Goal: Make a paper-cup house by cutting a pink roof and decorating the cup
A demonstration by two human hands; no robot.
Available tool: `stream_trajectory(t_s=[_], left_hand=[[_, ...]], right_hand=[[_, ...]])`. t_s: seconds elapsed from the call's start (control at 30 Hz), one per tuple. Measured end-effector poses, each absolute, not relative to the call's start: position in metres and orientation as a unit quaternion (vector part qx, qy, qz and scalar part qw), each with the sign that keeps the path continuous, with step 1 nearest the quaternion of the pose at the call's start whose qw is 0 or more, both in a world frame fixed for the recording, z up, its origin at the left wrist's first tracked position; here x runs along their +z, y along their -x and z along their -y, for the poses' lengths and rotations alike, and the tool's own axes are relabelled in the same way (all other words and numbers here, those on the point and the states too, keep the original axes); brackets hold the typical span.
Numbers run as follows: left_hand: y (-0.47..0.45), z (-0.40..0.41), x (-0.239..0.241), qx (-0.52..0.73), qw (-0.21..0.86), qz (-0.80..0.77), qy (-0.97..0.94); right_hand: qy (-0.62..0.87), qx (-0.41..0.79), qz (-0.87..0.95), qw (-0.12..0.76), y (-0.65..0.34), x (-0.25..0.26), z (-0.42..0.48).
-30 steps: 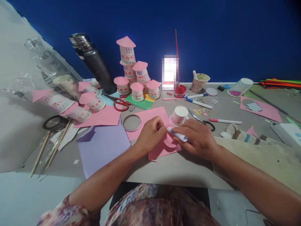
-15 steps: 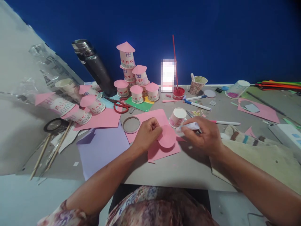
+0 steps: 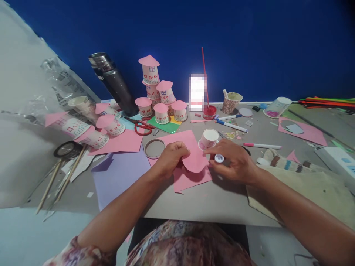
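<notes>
My left hand (image 3: 174, 157) is closed, pinching the left edge of a round pink paper piece (image 3: 195, 159) between thumb and fingers. Beneath that piece lies a larger sheet of pink paper (image 3: 191, 183). My right hand (image 3: 234, 162) is curled around a white glue stick, whose round end (image 3: 219, 158) faces me. Its thumb and forefinger reach to the paper piece's right edge. Just beyond the right hand a white paper cup (image 3: 210, 137) with pink drawing stands upside down. A grey ring (image 3: 154, 148) lies left of the pink sheet.
Pink-roofed cup towers (image 3: 151, 75) stand at the back, beside a dark flask (image 3: 113, 83). Red-handled scissors (image 3: 143, 128), markers (image 3: 262, 146) and a red pot (image 3: 209, 112) lie around. Purple paper (image 3: 120, 177) is at left, a beige cloth (image 3: 294, 192) at right.
My right hand has turned the glue stick so its round end shows, and its fingers have moved left to the round paper's edge. My left hand keeps its pinch.
</notes>
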State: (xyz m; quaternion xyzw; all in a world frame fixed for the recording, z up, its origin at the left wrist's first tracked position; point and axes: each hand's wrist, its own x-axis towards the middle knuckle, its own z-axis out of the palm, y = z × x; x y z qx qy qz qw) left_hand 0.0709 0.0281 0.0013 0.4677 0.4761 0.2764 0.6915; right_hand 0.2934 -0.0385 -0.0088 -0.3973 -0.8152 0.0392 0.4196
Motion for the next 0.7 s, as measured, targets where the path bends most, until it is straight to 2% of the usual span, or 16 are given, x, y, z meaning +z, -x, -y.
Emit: stream_trajectory(t_s=[0.13,0.23,0.4,0.53,0.7], left_hand=[[-0.069,-0.027,0.001,0.222,0.741,-0.442,-0.455],[-0.067,-0.027,0.002,0.169,0.79,-0.384,-0.448],[-0.07,-0.033,0.016,0.208,0.818,-0.335,-0.419],[-0.082,-0.042,0.033,0.253,0.753,-0.382,-0.472],[-0.1,-0.055,0.038,0.308,0.564,-0.422,-0.64]], right_hand=[[0.394,0.039,0.822,0.409,-0.292,-0.01,0.038],[0.426,0.083,0.791,0.431,-0.292,-0.006,0.041],[0.559,0.316,0.556,0.528,-0.298,-0.002,0.033],[0.51,0.497,0.327,0.621,-0.309,-0.004,0.013],[0.483,0.549,0.282,0.621,-0.316,-0.009,0.0]])
